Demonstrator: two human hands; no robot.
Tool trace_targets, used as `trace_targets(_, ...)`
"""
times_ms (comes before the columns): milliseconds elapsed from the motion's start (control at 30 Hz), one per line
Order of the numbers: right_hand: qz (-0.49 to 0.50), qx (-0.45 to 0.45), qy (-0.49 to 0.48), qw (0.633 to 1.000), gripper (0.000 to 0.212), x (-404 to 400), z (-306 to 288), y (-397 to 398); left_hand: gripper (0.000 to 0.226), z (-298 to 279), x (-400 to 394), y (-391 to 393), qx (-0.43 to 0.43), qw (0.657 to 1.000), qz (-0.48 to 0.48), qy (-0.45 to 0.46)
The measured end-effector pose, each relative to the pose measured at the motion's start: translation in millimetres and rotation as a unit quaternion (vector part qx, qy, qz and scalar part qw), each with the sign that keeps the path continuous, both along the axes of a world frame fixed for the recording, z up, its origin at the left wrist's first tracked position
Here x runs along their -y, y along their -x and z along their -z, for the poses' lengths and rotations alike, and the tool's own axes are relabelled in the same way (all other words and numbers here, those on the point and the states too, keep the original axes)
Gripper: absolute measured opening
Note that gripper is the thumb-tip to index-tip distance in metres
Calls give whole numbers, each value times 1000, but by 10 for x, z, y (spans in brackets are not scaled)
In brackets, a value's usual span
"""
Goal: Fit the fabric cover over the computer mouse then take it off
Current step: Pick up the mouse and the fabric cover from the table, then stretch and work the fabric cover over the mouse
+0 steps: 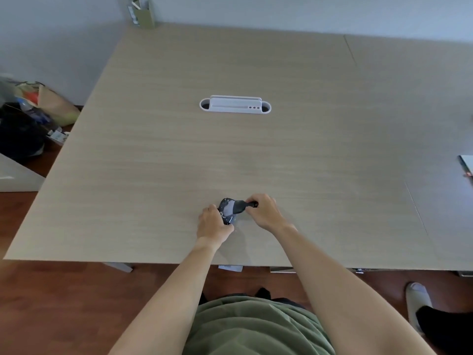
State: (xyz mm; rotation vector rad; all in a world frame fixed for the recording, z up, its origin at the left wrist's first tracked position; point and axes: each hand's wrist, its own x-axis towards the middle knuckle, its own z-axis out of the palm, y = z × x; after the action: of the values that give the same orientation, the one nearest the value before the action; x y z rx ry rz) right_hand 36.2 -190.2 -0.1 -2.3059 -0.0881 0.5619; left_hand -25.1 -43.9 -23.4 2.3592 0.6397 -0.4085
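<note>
Both your hands are down on the table (158,139), working close together near its front edge, at about 6 o'clock from the white cable tray (235,105) set into the middle of the top. Your left hand (213,225) is curled shut around the mouse (227,209), holding it from the 8 o'clock side with the fingers wrapped underneath. The mouse shows a pale grey top, tilted up toward you rather than lying flat. The cover (239,205) is dark fabric with small white specks along its edge, and it rims the mouse on the left and lower sides. Your right hand (263,211) is pinched shut on the free end of that cover, at 3 o'clock from the mouse, and the fabric runs taut from the mouse to your fingers in a narrowing dark strip. How much of the mouse sits inside the cover is hard to tell at this size; it looks only partly covered. Off the table at 9 o'clock, bags (33,116) sit heaped on the floor. A green holder (144,14) stands at the far edge, about 11 o'clock.
</note>
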Motion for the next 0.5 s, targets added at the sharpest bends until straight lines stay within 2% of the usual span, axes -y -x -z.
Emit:
trace_targets(200, -22, -23, 89, 996, 32, 126, -41, -110, 51, -13, -19, -25, -10, 1000, 4, 4)
trace_targets(300, -11, 0, 47, 999, 24, 80, -86, -148, 53, -23, -19, -42, -16, 1000, 7, -1)
trace_targets(400, -27, -13, 19, 999, 21, 12, -97, -127, 51, -38, -28, -74, -25, 999, 19, -6)
trace_targets(500, -56, -17, 90, 994, 23, 40, -87, -140, 52, -54, -47, -119, -33, 999, 32, -15)
